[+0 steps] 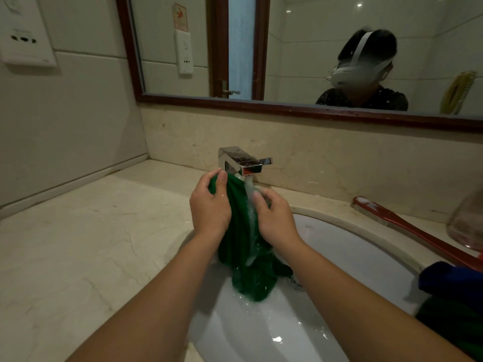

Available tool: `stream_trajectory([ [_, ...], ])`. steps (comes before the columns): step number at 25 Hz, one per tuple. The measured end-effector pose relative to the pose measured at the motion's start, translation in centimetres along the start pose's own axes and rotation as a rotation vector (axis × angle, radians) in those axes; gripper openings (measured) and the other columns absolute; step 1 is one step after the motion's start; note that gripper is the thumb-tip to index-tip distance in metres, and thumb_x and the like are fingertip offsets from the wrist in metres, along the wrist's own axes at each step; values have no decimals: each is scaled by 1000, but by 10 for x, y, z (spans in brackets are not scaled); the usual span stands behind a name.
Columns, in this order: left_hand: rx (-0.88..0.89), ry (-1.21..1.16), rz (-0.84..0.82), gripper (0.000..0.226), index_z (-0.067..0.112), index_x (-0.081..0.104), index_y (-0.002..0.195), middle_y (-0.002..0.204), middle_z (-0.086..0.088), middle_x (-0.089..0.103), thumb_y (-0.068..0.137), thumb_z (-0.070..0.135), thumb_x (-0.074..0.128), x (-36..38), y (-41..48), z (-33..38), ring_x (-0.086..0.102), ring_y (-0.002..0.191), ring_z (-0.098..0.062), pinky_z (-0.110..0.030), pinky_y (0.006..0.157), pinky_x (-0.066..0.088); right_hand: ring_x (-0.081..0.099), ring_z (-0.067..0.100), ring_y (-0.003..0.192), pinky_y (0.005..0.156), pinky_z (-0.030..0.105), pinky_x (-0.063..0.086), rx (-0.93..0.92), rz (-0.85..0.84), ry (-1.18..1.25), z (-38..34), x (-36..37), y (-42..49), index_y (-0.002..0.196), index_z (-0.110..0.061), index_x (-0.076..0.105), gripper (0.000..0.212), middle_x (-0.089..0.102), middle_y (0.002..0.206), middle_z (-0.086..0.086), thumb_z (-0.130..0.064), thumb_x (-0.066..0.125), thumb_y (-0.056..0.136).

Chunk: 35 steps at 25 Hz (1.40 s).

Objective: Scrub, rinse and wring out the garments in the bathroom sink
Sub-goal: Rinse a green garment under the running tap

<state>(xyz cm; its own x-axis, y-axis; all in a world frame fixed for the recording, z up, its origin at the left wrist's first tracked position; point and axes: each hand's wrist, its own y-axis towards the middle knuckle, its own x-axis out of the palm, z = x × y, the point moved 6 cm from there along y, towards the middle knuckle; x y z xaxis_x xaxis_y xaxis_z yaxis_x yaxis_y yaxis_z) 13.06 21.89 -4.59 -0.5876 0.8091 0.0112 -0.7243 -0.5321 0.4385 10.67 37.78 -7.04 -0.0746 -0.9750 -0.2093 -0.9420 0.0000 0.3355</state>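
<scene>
A wet dark green garment (241, 246) hangs over the white sink (352, 246), its lower end bunched in the basin. My left hand (210, 207) grips its top left edge. My right hand (274, 216) holds the top right edge. Between the hands, water from the chrome faucet (241, 162) streams down the cloth and splashes in the bowl.
A red-handled scrub brush (407, 228) lies on the counter behind the sink's right rim. A blue cloth (449, 282) and another green one (452, 325) sit at the right edge. The beige marble counter (91, 244) spreads left. A mirror hangs above.
</scene>
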Motion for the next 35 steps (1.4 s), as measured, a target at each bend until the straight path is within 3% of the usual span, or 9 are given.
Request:
stream_trajectory([
  [6, -42, 138, -300, 35, 22, 64, 129, 118, 4, 67, 101, 41, 58, 24, -6, -15, 63, 110, -14, -30, 89, 54, 66, 16, 102, 94, 43, 56, 131, 211, 85, 10, -29, 7, 119, -23, 62, 20, 68, 111, -2, -34, 50, 107],
  [8, -14, 118, -369, 39, 24, 63, 133, 120, 5, 69, 99, 42, 60, 30, -8, -14, 65, 107, -12, -36, 91, 58, 64, 20, 111, 100, 46, 54, 189, 153, 107, 13, -30, 10, 133, -20, 56, 30, 66, 122, 3, -33, 50, 107],
  [11, -8, 111, -430, 38, 23, 61, 133, 119, 5, 68, 97, 37, 64, 33, -11, -14, 64, 108, -12, -38, 94, 57, 70, 26, 104, 96, 51, 58, 260, -33, 194, 16, -18, 5, 128, -17, 61, 25, 71, 116, 9, -26, 54, 106],
  [18, 86, 74, -441, 20, 32, 62, 117, 111, 13, 66, 98, 28, 65, 29, -12, 0, 63, 105, -6, -16, 84, 51, 75, 33, 93, 89, 59, 58, 315, -61, 388, 8, -18, -7, 117, -14, 61, 28, 75, 101, 15, -28, 69, 95],
  [22, 109, 119, -428, 25, 28, 61, 127, 116, 11, 66, 102, 24, 58, 25, -11, -2, 62, 108, -6, -12, 84, 48, 73, 21, 102, 91, 47, 61, 204, -76, 297, 6, -16, -8, 124, -29, 62, 33, 74, 113, 1, -39, 72, 94],
  [24, 72, 138, -398, 27, 29, 59, 129, 118, 11, 65, 102, 24, 57, 22, -11, -7, 63, 108, -9, -24, 89, 53, 70, 13, 106, 91, 38, 61, 141, -61, 244, 5, -16, -9, 129, -31, 61, 33, 71, 118, -6, -31, 70, 97],
  [28, 84, 299, -397, 34, 32, 55, 136, 129, 9, 64, 103, 29, 56, 10, -26, -13, 61, 114, -10, -33, 96, 54, 64, 4, 105, 89, 30, 58, 155, 3, 69, 6, -19, -21, 125, -30, 62, 27, 67, 113, -14, -24, 65, 99],
  [32, 169, 501, -399, 33, 29, 58, 135, 131, 8, 65, 103, 29, 54, 1, -36, -8, 63, 115, -16, -32, 97, 51, 58, -16, 100, 85, 7, 48, 93, -52, -130, -6, -31, -33, 120, -32, 64, 23, 62, 107, -28, -21, 66, 99],
  [35, 299, 616, -448, 37, 28, 56, 138, 131, 7, 66, 102, 34, 54, 1, -34, 24, 66, 109, -15, -30, 87, 55, 60, -9, 102, 88, 7, 44, 37, -75, -235, -28, -53, -31, 121, -28, 66, 24, 65, 108, -22, -18, 65, 99],
])
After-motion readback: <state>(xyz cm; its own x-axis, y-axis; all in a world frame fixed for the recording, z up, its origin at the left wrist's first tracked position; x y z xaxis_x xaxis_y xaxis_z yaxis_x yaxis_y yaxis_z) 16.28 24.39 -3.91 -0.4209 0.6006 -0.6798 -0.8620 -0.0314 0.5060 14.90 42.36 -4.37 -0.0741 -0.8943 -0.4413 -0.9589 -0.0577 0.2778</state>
